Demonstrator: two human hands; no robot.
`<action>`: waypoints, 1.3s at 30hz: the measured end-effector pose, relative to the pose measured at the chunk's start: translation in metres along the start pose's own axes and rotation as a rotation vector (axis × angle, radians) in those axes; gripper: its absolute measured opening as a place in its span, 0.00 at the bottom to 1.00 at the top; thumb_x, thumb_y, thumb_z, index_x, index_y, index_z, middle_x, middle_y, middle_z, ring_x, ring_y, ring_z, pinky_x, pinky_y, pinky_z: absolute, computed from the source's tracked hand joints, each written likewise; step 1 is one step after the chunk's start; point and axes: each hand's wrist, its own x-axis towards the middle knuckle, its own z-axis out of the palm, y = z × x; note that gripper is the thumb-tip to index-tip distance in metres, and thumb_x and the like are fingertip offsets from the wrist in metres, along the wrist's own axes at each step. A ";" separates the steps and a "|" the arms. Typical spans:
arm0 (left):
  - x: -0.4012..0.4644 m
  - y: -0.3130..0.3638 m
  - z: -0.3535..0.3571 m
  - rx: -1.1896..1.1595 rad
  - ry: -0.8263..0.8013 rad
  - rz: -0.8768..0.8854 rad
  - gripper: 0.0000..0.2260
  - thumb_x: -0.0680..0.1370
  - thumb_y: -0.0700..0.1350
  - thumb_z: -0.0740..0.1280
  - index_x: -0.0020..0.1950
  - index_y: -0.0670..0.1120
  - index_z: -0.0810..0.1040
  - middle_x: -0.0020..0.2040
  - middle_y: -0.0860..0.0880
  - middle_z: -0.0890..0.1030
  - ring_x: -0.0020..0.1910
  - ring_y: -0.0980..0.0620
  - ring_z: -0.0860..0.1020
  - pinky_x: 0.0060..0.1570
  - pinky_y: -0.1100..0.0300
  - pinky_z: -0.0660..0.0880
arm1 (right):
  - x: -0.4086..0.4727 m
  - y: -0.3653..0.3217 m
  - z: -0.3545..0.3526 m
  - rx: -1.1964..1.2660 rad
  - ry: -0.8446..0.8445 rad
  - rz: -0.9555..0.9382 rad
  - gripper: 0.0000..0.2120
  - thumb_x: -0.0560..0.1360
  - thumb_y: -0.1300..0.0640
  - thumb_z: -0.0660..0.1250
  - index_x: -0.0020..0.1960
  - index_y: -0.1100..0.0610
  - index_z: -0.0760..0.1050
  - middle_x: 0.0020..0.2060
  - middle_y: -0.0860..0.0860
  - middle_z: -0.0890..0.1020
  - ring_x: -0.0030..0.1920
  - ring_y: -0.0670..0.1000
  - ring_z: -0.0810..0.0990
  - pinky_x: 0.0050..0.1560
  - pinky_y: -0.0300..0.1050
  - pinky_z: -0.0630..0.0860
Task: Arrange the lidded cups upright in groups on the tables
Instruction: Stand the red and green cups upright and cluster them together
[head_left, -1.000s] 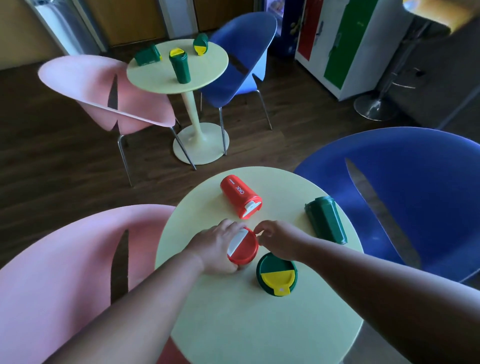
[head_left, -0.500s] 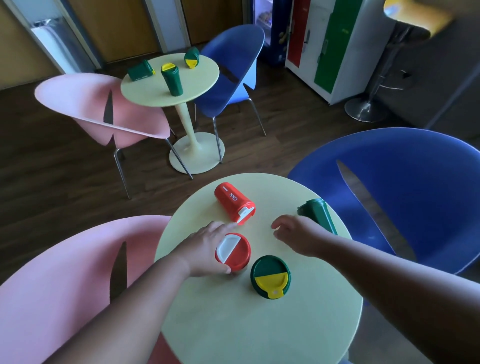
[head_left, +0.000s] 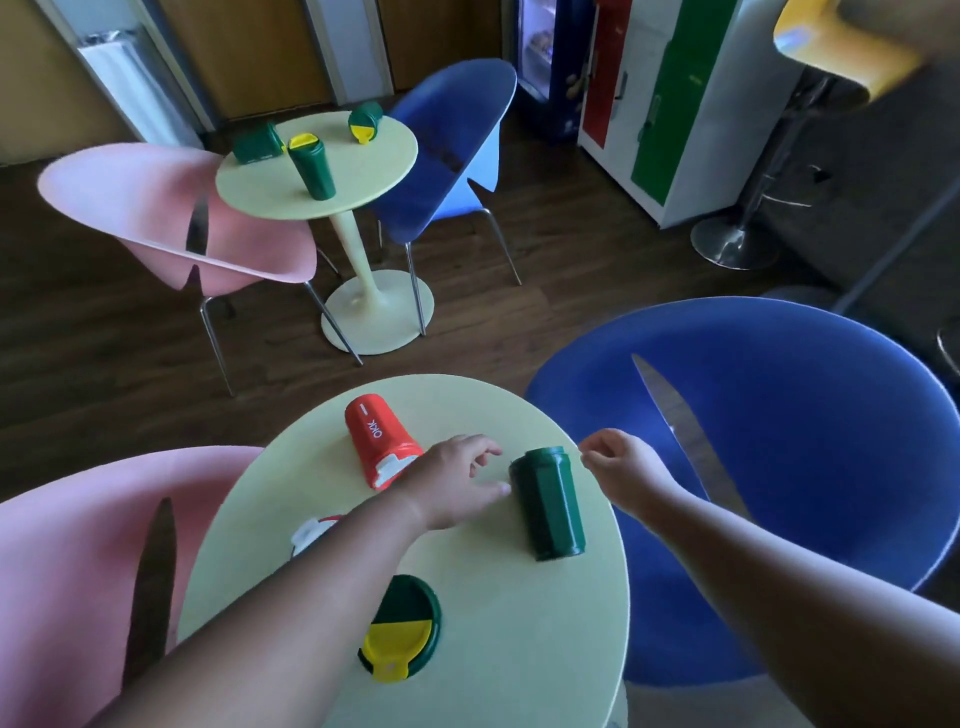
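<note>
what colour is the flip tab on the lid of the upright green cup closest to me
Yellow: the flip tab covers the near half of the upright green cup's dark green lid, clearest in the head view.

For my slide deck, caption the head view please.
Both hands reach for a toppled green cup on the table.

So the near tabletop (head_left: 519, 649) is a round pale-yellow one with four cups on it: a red cup (head_left: 382, 447) lying on its side toward the far edge, a dark green cup (head_left: 548, 504) on its side near the right rim, an upright green cup with a yellow lid (head_left: 401, 634) close to the front, and a second red cup (head_left: 311, 532) with a white flap, mostly hidden under a forearm. The far tabletop (head_left: 374, 171) is the same kind of round pedestal thing, standing on the dark wood floor (head_left: 104, 353). It carries three green cups: one standing upright (head_left: 311, 169) in the middle, one tipped over (head_left: 257, 145) at the left edge, and one tipped (head_left: 365, 120) at the back with its yellow lid facing this way.
</note>
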 end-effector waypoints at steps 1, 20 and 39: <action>0.011 0.006 0.010 -0.018 -0.006 -0.060 0.24 0.75 0.56 0.72 0.69 0.54 0.73 0.61 0.52 0.76 0.56 0.53 0.76 0.58 0.60 0.74 | 0.009 0.009 -0.002 0.010 -0.036 0.031 0.06 0.76 0.55 0.63 0.49 0.51 0.78 0.44 0.48 0.82 0.44 0.49 0.80 0.39 0.42 0.74; 0.058 0.033 0.060 -0.159 -0.055 -0.256 0.45 0.63 0.57 0.76 0.75 0.62 0.56 0.71 0.52 0.68 0.65 0.51 0.72 0.65 0.52 0.72 | 0.060 0.030 0.020 0.465 -0.461 0.355 0.18 0.80 0.43 0.58 0.57 0.56 0.76 0.53 0.58 0.80 0.39 0.54 0.81 0.42 0.46 0.79; -0.058 -0.011 0.014 0.305 -0.096 0.019 0.48 0.70 0.42 0.71 0.79 0.65 0.44 0.80 0.59 0.55 0.78 0.56 0.55 0.73 0.61 0.53 | -0.021 -0.030 0.061 -0.205 -0.561 -0.117 0.18 0.74 0.43 0.65 0.60 0.50 0.71 0.43 0.52 0.81 0.40 0.52 0.82 0.44 0.49 0.79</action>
